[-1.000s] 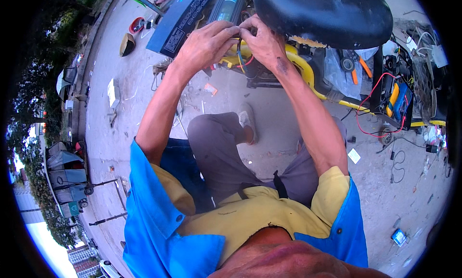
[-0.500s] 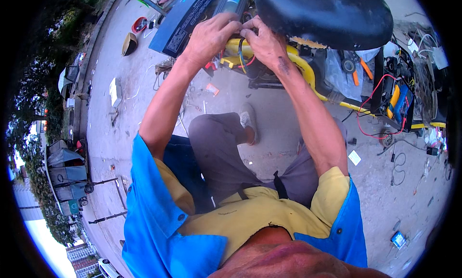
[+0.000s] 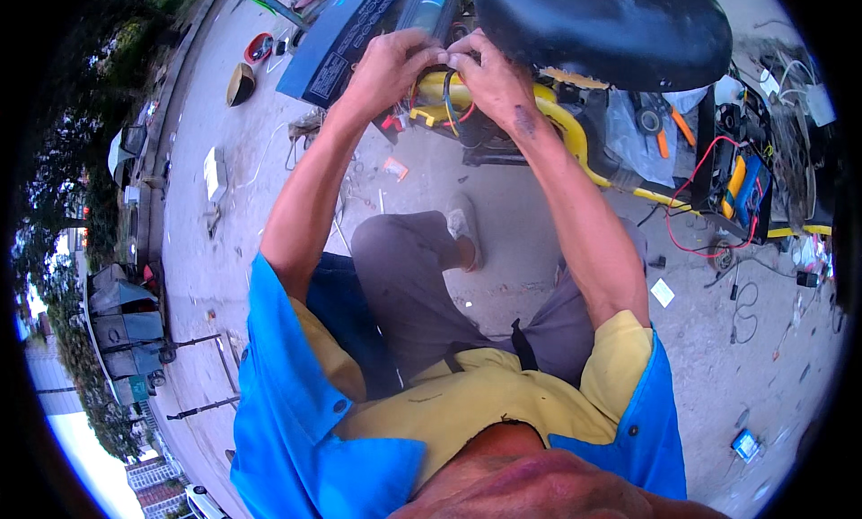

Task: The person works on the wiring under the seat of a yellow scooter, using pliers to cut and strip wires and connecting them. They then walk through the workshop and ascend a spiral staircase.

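Note:
My left hand (image 3: pixel 391 70) and my right hand (image 3: pixel 489 74) meet fingertip to fingertip just under the front of a black saddle (image 3: pixel 602 25). Between the fingers they pinch thin wires (image 3: pixel 449 101), dark and red, that loop down beside the yellow frame tube (image 3: pixel 575 133) of a small vehicle. A blue panel (image 3: pixel 346 34) stands just behind my left hand. Exactly which wire each hand grips is hidden by the fingers.
A yellow and blue multimeter (image 3: pixel 745 182) with red leads lies to the right, next to orange-handled pliers (image 3: pixel 664 137) and a tape roll (image 3: pixel 648 119). Loose parts and wire bits lie on the concrete. My bent knee and shoe (image 3: pixel 462 223) are below the hands.
Both hands have shifted slightly upward and stayed together on the wires; the fingers have worked closer at the same spot.

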`<move>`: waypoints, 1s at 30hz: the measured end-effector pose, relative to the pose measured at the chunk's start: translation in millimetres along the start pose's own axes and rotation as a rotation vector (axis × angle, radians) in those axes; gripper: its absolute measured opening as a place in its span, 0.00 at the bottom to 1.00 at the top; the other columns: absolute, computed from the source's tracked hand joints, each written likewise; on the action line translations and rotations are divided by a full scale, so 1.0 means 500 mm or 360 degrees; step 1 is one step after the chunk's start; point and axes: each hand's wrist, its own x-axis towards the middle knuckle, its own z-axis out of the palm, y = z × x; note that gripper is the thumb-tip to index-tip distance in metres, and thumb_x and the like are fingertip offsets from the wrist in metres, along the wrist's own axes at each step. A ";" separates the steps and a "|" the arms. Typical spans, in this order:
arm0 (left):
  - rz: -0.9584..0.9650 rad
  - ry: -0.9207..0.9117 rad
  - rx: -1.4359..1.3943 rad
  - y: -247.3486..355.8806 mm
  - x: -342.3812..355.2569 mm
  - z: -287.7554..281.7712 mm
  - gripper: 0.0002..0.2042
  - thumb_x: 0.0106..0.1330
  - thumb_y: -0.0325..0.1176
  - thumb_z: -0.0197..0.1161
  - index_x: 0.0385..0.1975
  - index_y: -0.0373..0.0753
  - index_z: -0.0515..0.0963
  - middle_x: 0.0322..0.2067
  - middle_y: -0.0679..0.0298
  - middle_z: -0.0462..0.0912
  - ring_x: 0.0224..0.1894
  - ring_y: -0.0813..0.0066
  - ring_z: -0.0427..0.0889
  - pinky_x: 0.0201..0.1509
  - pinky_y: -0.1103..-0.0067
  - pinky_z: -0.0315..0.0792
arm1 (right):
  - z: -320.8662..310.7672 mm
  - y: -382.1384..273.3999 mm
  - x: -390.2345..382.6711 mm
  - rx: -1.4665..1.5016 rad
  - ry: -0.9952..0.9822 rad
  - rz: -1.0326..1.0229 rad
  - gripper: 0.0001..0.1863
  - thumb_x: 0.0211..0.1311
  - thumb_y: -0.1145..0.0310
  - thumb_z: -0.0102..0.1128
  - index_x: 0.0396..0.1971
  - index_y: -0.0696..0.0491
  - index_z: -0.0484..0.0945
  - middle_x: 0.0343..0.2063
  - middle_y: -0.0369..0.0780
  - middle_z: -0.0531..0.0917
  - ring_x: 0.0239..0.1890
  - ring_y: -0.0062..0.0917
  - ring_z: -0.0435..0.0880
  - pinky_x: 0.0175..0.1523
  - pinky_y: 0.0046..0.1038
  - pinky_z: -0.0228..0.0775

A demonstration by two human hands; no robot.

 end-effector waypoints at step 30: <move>0.0431 0.0131 0.0727 0.016 -0.023 0.038 0.13 0.73 0.40 0.61 0.38 0.34 0.77 0.39 0.52 0.83 0.46 0.46 0.82 0.48 0.60 0.75 | -0.144 -0.092 -0.157 0.0149 0.0124 -0.0247 0.06 0.67 0.69 0.63 0.38 0.55 0.83 0.34 0.45 0.86 0.38 0.43 0.86 0.44 0.37 0.76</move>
